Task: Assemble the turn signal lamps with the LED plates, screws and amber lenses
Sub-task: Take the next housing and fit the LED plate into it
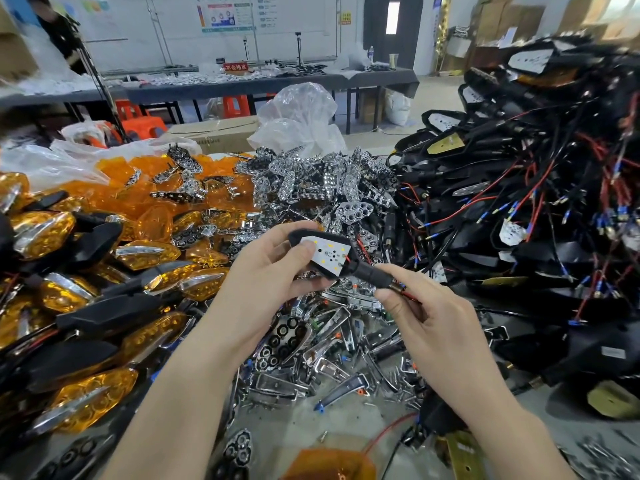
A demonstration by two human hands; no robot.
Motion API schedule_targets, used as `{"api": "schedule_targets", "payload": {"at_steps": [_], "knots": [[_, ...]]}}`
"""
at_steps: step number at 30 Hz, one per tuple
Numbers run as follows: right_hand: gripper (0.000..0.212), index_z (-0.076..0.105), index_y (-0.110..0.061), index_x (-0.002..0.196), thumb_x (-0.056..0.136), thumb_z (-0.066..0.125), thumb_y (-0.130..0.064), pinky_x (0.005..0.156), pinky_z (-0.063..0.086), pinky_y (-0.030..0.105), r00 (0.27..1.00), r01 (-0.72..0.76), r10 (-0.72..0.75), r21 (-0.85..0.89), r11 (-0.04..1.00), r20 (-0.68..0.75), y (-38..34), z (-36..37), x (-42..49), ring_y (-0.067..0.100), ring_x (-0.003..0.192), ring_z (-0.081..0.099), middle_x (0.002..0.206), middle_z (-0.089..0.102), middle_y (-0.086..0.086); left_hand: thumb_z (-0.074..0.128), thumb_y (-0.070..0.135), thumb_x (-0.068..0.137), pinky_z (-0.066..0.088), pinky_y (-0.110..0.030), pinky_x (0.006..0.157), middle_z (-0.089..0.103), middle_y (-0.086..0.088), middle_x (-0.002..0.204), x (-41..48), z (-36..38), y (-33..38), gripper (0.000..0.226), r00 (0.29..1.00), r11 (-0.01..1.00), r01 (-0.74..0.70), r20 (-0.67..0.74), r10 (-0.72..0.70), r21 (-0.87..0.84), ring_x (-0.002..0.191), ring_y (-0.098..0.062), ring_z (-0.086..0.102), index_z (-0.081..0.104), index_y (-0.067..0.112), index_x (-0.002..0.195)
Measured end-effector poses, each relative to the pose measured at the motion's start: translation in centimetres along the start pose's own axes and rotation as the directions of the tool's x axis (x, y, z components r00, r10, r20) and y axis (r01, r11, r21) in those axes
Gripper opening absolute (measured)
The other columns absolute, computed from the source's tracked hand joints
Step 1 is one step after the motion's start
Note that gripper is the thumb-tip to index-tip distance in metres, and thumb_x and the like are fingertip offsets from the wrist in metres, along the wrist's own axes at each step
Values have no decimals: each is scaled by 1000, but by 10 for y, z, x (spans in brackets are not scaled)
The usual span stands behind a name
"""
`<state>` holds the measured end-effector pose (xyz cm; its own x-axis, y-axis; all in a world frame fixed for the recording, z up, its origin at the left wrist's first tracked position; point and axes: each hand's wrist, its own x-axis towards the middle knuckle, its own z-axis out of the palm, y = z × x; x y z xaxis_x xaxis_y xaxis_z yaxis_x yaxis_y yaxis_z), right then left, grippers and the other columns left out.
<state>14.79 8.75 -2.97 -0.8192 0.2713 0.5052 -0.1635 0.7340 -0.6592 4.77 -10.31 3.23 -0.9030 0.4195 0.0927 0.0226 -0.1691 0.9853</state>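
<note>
Gripping the lamp housing (pixel 325 252), left hand (pixel 266 268) curls; right hand (pixel 427 317) pinches stem (pixel 372 273).

The room is bright, with soft white light that seems to come from above. A window in the far door (pixel 393 18) glows plain white. Shadows are pale and small. The silver plates (pixel 311 181) sparkle with tiny bright spots, and the amber lenses (pixel 114 192) shine. The middle is sharp: the left hand (pixel 263 268), the right hand (pixel 429 327) and the lamp (pixel 329 254) they hold look clear. The black pile (pixel 554 188) on the right is smeared at the top. The edges bend and stretch. The far worktop (pixel 242 86) looks fuzzy.
</note>
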Motion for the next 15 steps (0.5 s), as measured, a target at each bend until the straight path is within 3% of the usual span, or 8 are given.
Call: {"api": "schedule_targets", "payload": {"at_steps": [5,12,15], "knots": [[42,54,-47,130,93,45,-64,75,38,15,1000,-22,23,14,1000,-16,-1,3,-1,-11,79,51,94,59,-36,53,9,103,62,-35,78,75,-8,99,0,-1,-2,23,1000,998,-24,-4,24,52,90,-17,73,71,17,115],[39,52,-48,131,94,46,-62,78,41,20,1000,-18,19,38,999,-10,-1,3,-1,-4,86,56,112,58,-35,53,10,103,62,-35,78,76,-6,98,0,-2,-2,24,999,997,-32,13,31,67,90,-17,73,72,21,112],[38,52,-49,129,94,47,-60,78,42,19,1000,-10,11,30,999,-10,-2,3,-1,-3,90,57,110,57,-37,54,11,103,62,-36,78,75,-7,98,-1,-2,-2,23,999,997,-38,14,37,70,88,-16,73,73,21,112]]}}
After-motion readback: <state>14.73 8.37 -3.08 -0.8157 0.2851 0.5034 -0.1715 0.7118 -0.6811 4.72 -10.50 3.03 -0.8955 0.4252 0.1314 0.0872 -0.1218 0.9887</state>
